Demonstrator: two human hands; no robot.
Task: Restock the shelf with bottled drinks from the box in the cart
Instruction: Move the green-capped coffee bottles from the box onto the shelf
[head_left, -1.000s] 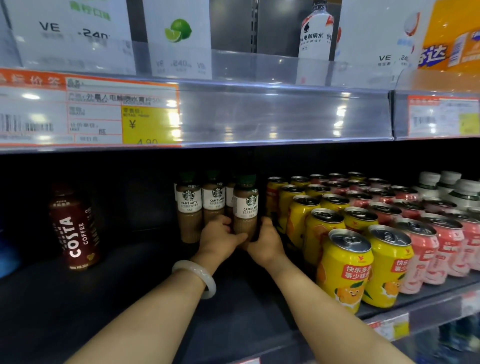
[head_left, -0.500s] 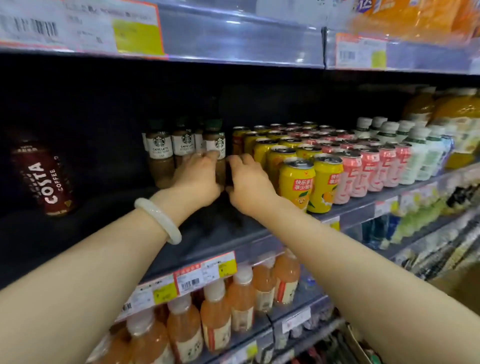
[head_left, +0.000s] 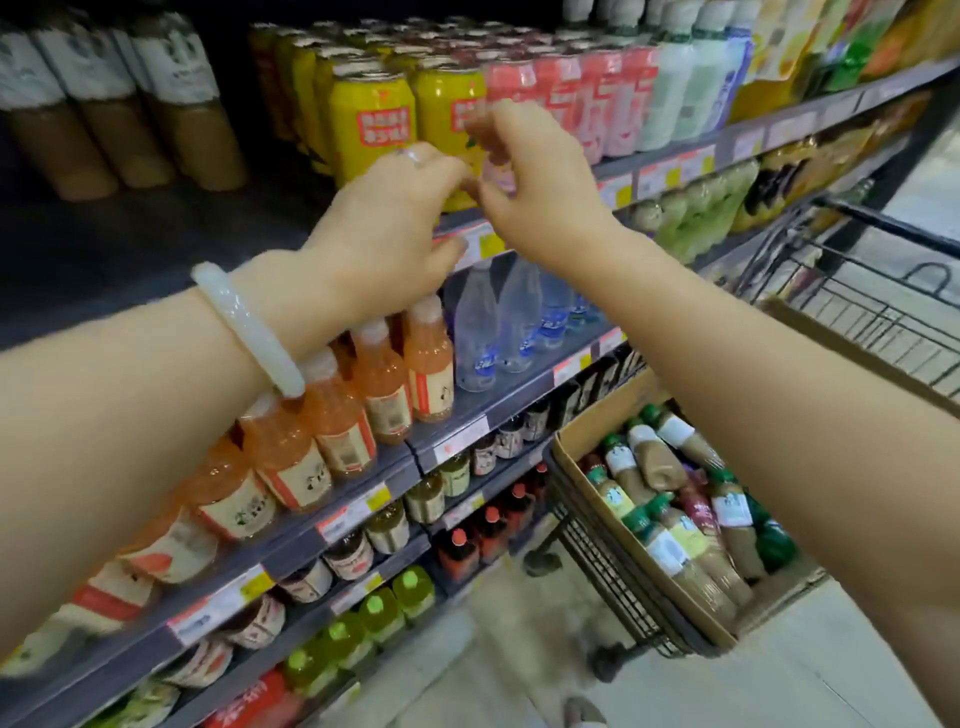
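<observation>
My left hand (head_left: 384, 234) and right hand (head_left: 540, 192) hang empty, fingers loosely curled, before the shelf (head_left: 130, 260); bottles (head_left: 670, 525) lie jumbled in the cart's box (head_left: 587, 431), so a hasty grab could drop one.

A shop aisle: tiered shelves (head_left: 498, 410) packed with drinks, price tags (head_left: 462, 439) along their edges, a wire cart (head_left: 852, 291).

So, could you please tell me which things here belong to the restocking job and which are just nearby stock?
Part of the job:
- latte bottles on the shelf
- cardboard box in the cart
- bottles lying in the box
- left hand, right hand, both empty

Just nearby:
- yellow cans
- pink cans
- orange drink bottles
- clear water bottles
</observation>
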